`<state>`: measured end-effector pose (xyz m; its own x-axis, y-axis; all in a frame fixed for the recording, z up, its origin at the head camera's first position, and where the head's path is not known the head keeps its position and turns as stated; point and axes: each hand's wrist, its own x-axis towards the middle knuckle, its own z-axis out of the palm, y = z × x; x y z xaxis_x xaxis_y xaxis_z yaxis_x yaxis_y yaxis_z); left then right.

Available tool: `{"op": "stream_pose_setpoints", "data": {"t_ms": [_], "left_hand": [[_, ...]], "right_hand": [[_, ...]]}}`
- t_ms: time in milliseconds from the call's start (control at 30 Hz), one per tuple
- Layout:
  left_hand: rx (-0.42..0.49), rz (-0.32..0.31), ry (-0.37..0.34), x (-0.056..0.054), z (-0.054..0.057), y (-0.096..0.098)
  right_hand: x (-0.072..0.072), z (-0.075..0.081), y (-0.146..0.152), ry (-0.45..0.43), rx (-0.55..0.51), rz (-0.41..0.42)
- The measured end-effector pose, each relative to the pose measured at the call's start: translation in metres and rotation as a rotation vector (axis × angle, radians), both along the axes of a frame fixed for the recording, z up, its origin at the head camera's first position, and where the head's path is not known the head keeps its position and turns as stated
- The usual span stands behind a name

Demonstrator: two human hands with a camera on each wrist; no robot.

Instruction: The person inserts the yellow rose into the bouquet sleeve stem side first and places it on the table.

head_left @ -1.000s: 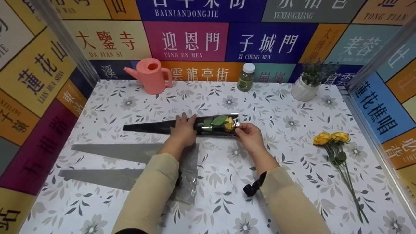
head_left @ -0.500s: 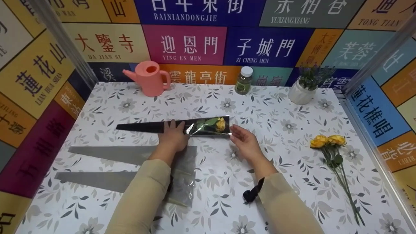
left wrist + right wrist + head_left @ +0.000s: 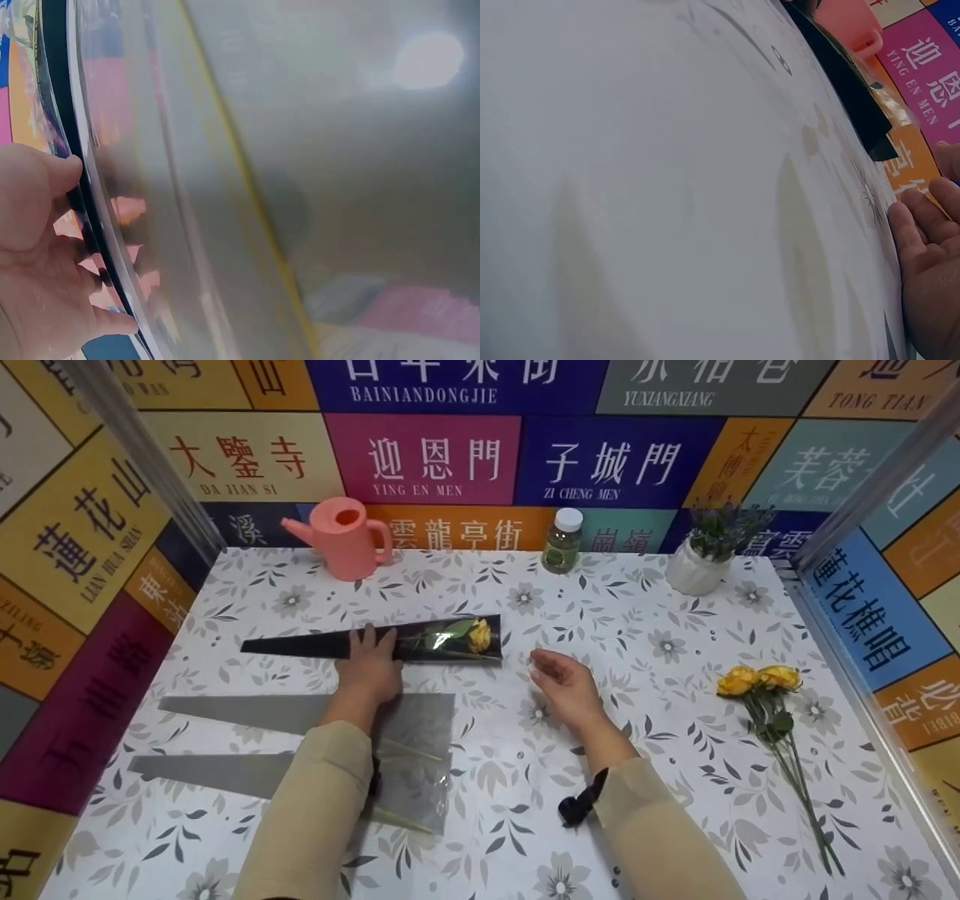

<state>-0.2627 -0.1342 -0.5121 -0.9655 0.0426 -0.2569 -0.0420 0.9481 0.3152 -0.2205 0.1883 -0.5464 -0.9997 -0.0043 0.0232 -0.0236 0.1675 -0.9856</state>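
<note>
Just left of frame centre, the black sleeve (image 3: 412, 643) lies left-to-right beneath the spread-fingered left hand (image 3: 370, 666), the relaxed, empty right hand (image 3: 567, 687) apart

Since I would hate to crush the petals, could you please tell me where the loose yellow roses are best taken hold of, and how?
Probably by the lower stems, pinched from the near side by the right hand: they lie close together there, while leaves and blooms sit farther away.
</note>
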Motion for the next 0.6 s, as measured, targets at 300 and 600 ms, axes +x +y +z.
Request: {"op": "stream_pose_setpoints", "data": {"t_ms": [300, 600], "left_hand": [[0.035, -0.005, 0.172, 0.024, 0.02, 0.009], [0.133, -0.206, 0.168, 0.085, 0.014, 0.019]], "right_hand": [[0.003, -0.002, -0.002, 0.016, -0.013, -0.017], [0.017, -0.004, -0.002, 0.027, -0.14, -0.033]]}}
